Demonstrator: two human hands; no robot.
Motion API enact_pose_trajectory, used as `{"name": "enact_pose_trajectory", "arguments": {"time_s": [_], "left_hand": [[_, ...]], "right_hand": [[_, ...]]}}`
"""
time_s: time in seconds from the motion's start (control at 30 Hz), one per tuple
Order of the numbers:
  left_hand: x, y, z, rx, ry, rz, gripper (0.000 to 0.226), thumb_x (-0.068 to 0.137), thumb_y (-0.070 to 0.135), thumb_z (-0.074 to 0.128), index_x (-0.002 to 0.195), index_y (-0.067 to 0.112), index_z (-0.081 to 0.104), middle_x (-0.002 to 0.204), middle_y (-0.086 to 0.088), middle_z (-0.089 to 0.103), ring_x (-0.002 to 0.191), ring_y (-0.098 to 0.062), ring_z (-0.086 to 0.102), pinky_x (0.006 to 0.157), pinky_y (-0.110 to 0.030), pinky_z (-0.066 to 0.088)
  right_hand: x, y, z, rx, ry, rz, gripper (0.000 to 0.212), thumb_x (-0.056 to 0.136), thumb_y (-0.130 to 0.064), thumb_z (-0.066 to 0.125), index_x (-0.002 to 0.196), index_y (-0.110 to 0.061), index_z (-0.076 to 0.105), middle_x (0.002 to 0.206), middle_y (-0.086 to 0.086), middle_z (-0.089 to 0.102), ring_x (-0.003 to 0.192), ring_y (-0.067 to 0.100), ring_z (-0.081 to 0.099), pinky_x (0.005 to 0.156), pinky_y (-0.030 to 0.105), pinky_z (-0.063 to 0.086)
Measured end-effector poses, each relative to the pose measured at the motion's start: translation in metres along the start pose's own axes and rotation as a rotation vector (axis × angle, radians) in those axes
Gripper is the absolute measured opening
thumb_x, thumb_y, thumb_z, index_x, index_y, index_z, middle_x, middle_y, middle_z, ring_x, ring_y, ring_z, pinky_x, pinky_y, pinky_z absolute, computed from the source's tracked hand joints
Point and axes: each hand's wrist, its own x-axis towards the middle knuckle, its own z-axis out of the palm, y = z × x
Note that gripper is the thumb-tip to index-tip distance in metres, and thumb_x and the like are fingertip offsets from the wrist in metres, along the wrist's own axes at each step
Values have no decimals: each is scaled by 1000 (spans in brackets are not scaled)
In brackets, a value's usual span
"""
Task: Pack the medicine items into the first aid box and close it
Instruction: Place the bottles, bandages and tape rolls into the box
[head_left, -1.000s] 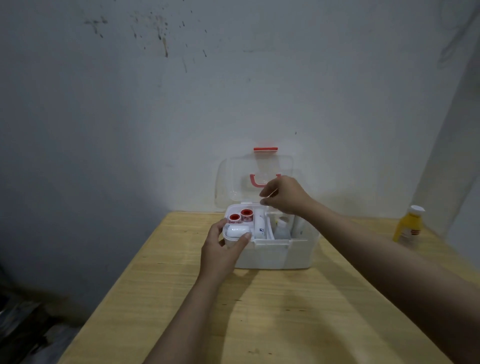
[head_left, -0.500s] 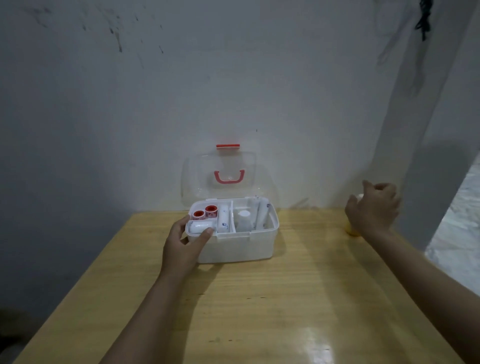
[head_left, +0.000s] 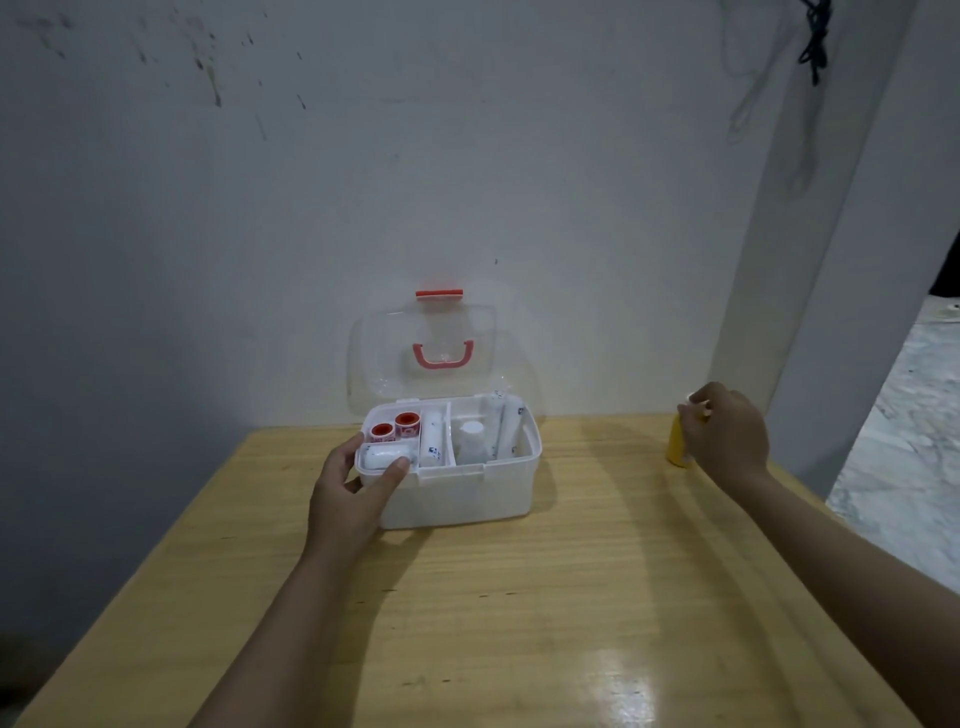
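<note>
While standing open on the wooden table (head_left: 519, 623), lid (head_left: 421, 358) leaning up toward the far wall, first aid box (head_left: 457, 493) sitting left of centre. Gripping its near-left corner with left hand (head_left: 348, 499), thumb hooked over the rim. Closing right hand (head_left: 727, 436) around yellow bottle (head_left: 675, 447) at far right, fingers curled over its cap. Lying inside: white rolls (head_left: 431, 439), red-capped tapes (head_left: 395, 427).

Bare forearms, sleeveless, no jewellery
</note>
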Motion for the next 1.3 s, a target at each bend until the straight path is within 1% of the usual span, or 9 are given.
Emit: {"name": "enact_pose_trajectory", "arguments": {"time_s": [0.1, 0.23, 0.4, 0.6, 0.73, 0.83, 1.03, 1.2, 1.3], "left_hand": [[0, 0, 0, -1, -6, 0, 65, 74, 32, 77, 133, 23, 50, 130, 5, 54, 110, -22, 58, 78, -33, 55], [-1, 3, 1, -3, -8, 0, 63, 76, 30, 76, 133, 24, 50, 124, 7, 53, 107, -20, 57, 72, -29, 54], [-1, 3, 0, -16, -10, -26, 62, 75, 31, 77, 131, 26, 51, 127, 5, 55, 107, -21, 60, 75, -34, 57], [-2, 5, 0, -37, -19, -39, 60, 73, 31, 78, 127, 28, 52, 126, 4, 58, 107, -21, 62, 74, -33, 58], [-2, 6, -1, -40, -17, -38, 59, 74, 30, 78, 127, 28, 52, 124, 4, 58, 102, -16, 62, 69, -28, 56], [-1, 5, -1, -41, -19, -37, 58, 74, 29, 78, 126, 29, 52, 125, 5, 57, 102, -16, 62, 69, -27, 56], [-2, 5, -2, -38, -17, -30, 63, 74, 31, 77, 131, 27, 51, 128, 6, 56, 108, -20, 60, 76, -33, 58], [-2, 4, -1, -33, -11, -22, 60, 75, 29, 76, 130, 28, 52, 123, 9, 55, 106, -17, 60, 74, -29, 56], [-2, 3, -1, -25, -8, -22, 60, 75, 29, 76, 130, 28, 52, 125, 8, 56, 105, -16, 60, 75, -31, 57]], "right_hand": [[-5, -16, -8, 112, 37, -29, 16, 82, -19, 66, 90, -5, 65, 86, 16, 69, 73, 30, 64, 64, 33, 47], [-5, -65, -27, 458, 105, 27, 15, 80, -26, 70, 81, -12, 65, 76, 3, 68, 67, 15, 64, 65, 29, 52], [-5, -127, -29, 710, 32, -66, 14, 79, -25, 72, 79, -14, 65, 73, -1, 67, 69, 9, 67, 60, 22, 53], [-29, -148, 7, 588, -251, -257, 11, 77, -23, 75, 77, -14, 67, 75, 5, 70, 68, 14, 68, 61, 23, 56], [-41, -146, 22, 505, -407, -293, 12, 77, -23, 75, 82, -13, 70, 76, 7, 71, 71, 17, 68, 68, 32, 59], [-46, -142, 30, 466, -474, -303, 11, 76, -23, 76, 81, -15, 70, 78, 5, 70, 71, 14, 67, 69, 33, 58], [-50, -134, 32, 468, -497, -300, 13, 73, -29, 78, 79, -21, 68, 86, -4, 68, 77, 4, 64, 62, 12, 44], [-32, -141, 40, 673, -364, -74, 12, 81, -29, 70, 83, -17, 69, 86, -3, 69, 80, 12, 65, 67, 23, 50], [-7, -148, 59, 761, -322, 171, 30, 86, -32, 64, 107, -10, 65, 100, 2, 66, 95, 18, 62, 73, 22, 48]]}}
